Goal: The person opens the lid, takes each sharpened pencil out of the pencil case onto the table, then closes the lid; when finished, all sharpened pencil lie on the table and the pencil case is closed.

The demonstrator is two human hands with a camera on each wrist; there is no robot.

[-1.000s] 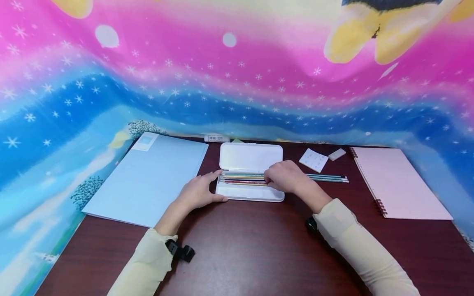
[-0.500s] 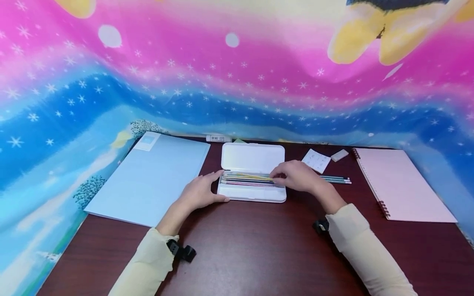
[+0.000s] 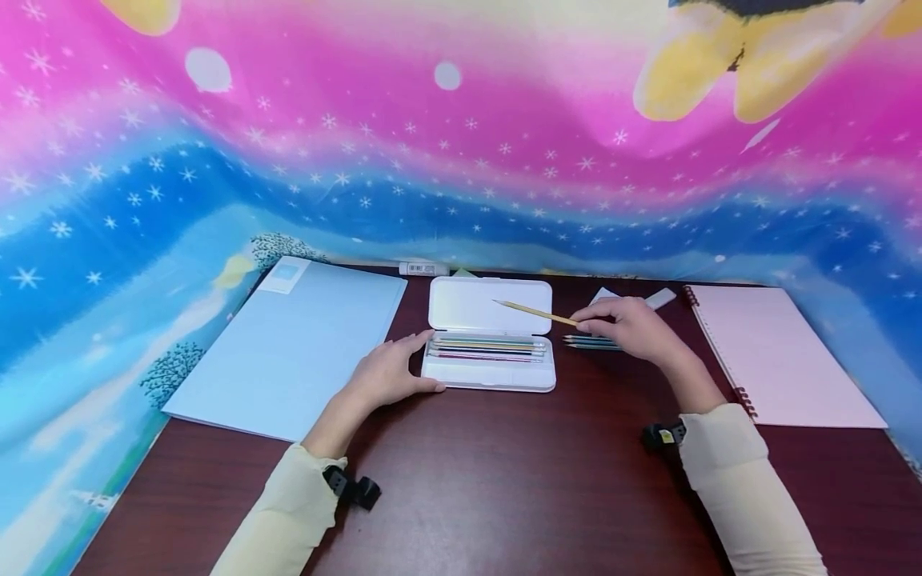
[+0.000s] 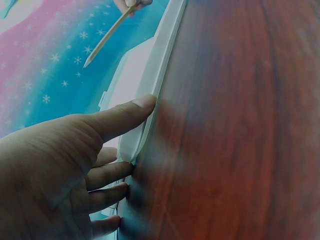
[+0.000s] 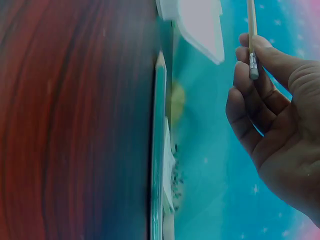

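A yellow pencil (image 3: 536, 312) is pinched by my right hand (image 3: 623, 324) near its eraser end, raised with its tip toward the left over the case's lid. In the right wrist view its white eraser (image 5: 254, 74) pokes out below the thumb. My left hand (image 3: 385, 372) holds the left end of an open white pencil case (image 3: 486, 376), thumb at the front edge and fingers at the end. Several pencils (image 3: 490, 350) in different colours lie in the case's rear part. Right of it, several green pencils (image 3: 587, 342) lie on the table, partly hidden beneath my right hand.
A light blue folder (image 3: 295, 352) lies on the left and a pink spiral notebook (image 3: 781, 356) on the right. Behind the case is a glue stick (image 3: 423, 269). An eraser (image 3: 660, 298) and a white paper square (image 3: 605, 294) sit past my right hand.
My right hand has lifted the yellow pencil out of the case and moved up and to the right with it. The left hand has stayed at the case.
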